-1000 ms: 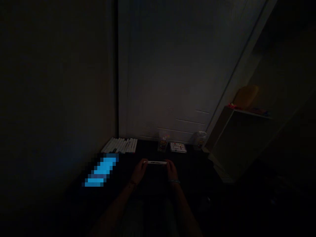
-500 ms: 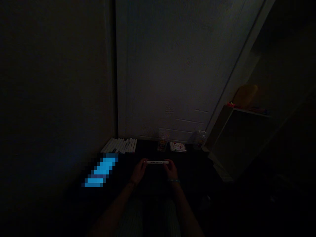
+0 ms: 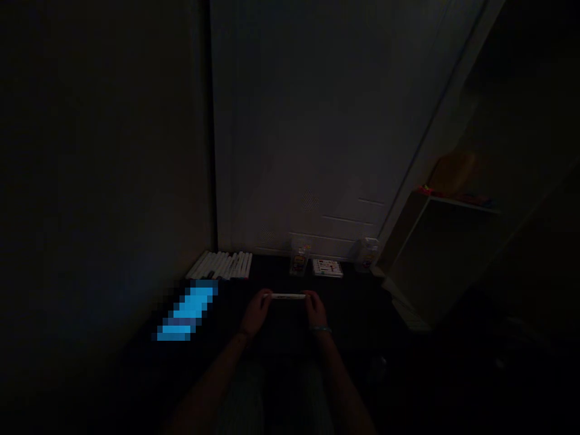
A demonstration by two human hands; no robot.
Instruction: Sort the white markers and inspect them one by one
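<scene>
A white marker (image 3: 288, 296) lies level between my two hands, above the dark tabletop (image 3: 285, 332). My left hand (image 3: 258, 309) is closed on its left end. Around the right end, the fingers of my right hand (image 3: 316, 309) are closed too. Dim light hides the finer detail of the fingers and the marker's print. Farther left, a row of similar white markers (image 3: 222, 266) rests side by side at the back of the table.
A pixelated bright blue screen (image 3: 188, 311) lies at the left. Along the back wall stand a clear container (image 3: 299, 258), a flat white case with small markings (image 3: 327, 268) and another clear container (image 3: 366, 254). A shelf unit (image 3: 421, 260) borders the right side, with an orange object (image 3: 454, 172) on top.
My right hand has shifted slightly on the marker, now covering its right tip. The marker remains held at both ends, and the view has moved very little.
</scene>
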